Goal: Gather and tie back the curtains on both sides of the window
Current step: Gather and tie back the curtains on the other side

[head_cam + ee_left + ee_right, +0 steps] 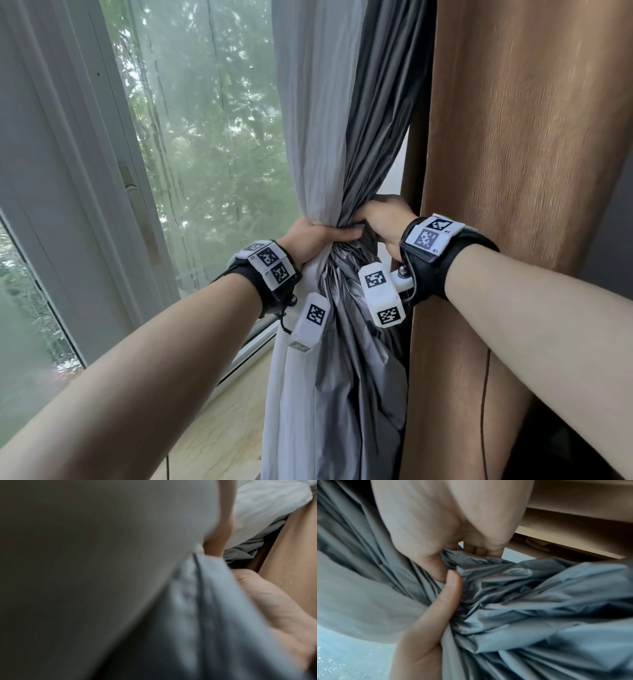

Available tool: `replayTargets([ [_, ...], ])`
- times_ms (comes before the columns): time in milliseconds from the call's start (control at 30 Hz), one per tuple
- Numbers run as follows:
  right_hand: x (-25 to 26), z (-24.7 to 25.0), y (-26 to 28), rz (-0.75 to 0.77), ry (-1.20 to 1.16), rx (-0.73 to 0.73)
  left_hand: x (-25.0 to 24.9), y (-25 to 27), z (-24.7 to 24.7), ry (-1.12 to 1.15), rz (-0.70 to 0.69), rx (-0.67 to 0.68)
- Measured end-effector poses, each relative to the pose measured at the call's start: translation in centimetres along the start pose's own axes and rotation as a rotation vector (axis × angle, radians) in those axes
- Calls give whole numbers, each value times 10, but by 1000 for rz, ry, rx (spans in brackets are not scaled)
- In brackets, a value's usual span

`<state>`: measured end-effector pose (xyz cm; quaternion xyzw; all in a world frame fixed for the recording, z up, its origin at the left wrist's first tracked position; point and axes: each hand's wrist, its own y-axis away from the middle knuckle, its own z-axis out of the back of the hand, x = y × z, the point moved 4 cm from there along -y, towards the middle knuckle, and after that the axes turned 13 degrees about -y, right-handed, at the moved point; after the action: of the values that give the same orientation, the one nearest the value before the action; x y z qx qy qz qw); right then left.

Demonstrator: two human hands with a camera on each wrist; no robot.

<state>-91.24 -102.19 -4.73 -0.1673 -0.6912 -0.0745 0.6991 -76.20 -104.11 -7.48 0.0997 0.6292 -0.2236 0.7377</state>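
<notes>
Between the fingers of the left hand (310,240) bunches a pale grey curtain (308,137); under the right hand (383,219), its slate-grey lining (363,342) shines. Beyond the fingertips hangs a brown, seemingly ribbed drape (513,171).

No words or brands can be read; the wrist bands (270,265) carry only square coded markers (tiny characters beside them stay illegible).

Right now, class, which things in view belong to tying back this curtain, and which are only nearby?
Part of the job:
- grey curtain, bunched
- left hand, gripping the bunch
- right hand, gripping the same bunch

Only nearby:
- brown curtain
- sheer curtain
- window frame
- window sill
</notes>
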Motion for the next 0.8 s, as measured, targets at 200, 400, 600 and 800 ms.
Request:
replayTargets([
  [200,9,-8,8,64,57,92,-3,0,-4,-16,-83,-2],
  [400,11,-8,15,3,-74,95,-1,-1,-7,-33,-47,-9],
  [600,8,-14,27,-59,-62,169,0,-6,-9,-139,-60,-108],
  [800,-8,4,14,-35,-84,112,1,-10,-13,-208,-73,-153],
])
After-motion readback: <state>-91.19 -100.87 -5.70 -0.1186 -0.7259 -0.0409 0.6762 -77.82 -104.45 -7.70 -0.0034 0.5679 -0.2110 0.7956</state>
